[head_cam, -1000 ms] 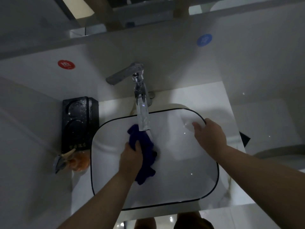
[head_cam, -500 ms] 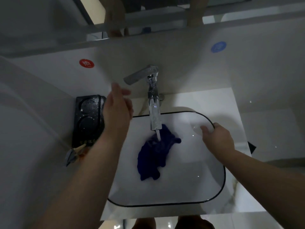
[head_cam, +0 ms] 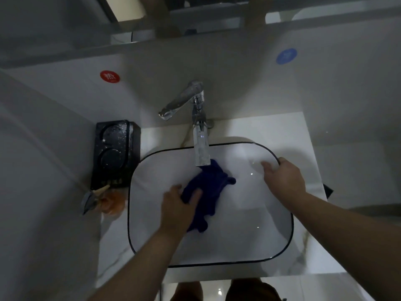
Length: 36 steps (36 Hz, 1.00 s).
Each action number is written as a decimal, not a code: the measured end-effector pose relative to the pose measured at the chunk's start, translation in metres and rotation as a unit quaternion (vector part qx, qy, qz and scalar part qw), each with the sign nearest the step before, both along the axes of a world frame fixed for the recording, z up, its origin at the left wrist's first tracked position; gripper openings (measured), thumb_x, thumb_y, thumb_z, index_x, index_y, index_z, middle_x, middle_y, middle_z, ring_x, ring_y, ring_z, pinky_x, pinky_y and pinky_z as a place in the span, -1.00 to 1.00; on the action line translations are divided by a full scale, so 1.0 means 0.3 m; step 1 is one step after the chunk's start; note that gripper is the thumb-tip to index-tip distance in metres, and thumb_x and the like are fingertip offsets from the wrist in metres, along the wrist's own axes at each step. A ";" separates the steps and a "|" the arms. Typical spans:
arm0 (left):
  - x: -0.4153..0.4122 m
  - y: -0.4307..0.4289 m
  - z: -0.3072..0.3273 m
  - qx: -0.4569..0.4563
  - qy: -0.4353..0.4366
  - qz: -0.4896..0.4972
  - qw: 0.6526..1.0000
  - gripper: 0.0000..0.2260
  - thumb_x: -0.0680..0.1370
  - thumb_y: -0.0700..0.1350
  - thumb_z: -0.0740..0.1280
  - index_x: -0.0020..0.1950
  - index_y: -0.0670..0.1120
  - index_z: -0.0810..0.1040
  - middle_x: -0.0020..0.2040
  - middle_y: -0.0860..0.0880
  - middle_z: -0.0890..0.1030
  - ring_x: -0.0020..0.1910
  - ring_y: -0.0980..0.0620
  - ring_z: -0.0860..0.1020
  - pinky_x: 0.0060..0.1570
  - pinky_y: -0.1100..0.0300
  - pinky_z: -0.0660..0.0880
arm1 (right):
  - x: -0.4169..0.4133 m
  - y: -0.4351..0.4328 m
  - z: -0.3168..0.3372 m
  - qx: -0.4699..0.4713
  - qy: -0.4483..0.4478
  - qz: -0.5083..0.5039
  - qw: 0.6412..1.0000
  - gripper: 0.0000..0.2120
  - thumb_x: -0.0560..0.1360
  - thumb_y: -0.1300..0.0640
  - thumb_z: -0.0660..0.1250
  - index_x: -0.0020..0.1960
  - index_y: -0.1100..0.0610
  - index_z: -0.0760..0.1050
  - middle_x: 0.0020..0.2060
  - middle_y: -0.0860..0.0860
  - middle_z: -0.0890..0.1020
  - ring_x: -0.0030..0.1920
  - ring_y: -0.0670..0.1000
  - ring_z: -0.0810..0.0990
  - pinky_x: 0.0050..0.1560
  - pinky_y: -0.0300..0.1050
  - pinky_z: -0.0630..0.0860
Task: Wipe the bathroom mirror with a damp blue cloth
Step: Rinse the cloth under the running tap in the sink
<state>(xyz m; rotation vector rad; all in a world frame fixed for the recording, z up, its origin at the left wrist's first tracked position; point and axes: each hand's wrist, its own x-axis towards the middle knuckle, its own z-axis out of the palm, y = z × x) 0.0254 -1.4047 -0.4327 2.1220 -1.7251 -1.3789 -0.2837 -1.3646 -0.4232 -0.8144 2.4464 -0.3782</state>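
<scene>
Cloth lies crumpled in sink, far end just under tap spout. Left hand grasps cloth's left edge, cloth between thumb and forefinger. Right hand released, resting on sink's far right rim, fingers relaxed, pointing into bowl. Mirror along top of view, above wall. Black box on bench, left of sink.
</scene>
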 end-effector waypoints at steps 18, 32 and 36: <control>-0.107 0.025 0.251 0.289 0.186 0.081 0.936 -0.61 0.55 -0.34 0.26 0.30 -0.02 0.60 0.09 -0.18 0.76 0.06 -0.23 0.74 -0.03 -0.05 0.71 | -0.025 -0.008 0.058 0.083 -0.059 0.043 0.994 -0.45 0.66 -0.20 0.29 0.43 0.22 0.47 0.30 0.26 0.62 0.33 0.32 0.57 0.32 0.10 0.50; -0.110 -0.023 0.613 0.185 0.324 0.073 0.925 -0.43 0.23 -0.28 0.28 0.24 -0.28 0.60 -0.10 -0.24 0.63 -0.17 -0.17 0.61 -0.21 0.05 0.55 | 0.418 0.177 0.275 -0.023 -0.232 0.314 0.920 0.06 0.37 -0.27 0.53 0.67 -0.20 -0.02 0.65 -0.08 0.19 0.64 -0.02 0.22 0.58 -0.03 0.36; -0.090 -0.016 0.685 0.189 0.354 0.042 0.915 -0.54 0.29 -0.23 0.31 0.17 -0.33 0.60 -0.05 -0.27 0.63 -0.06 -0.21 0.60 -0.07 -0.01 0.52 | 0.448 0.115 0.325 -0.098 -0.321 0.135 0.932 -0.52 0.57 0.26 0.46 0.35 -0.13 0.42 0.26 -0.14 0.51 0.22 -0.10 0.54 0.15 -0.36 0.53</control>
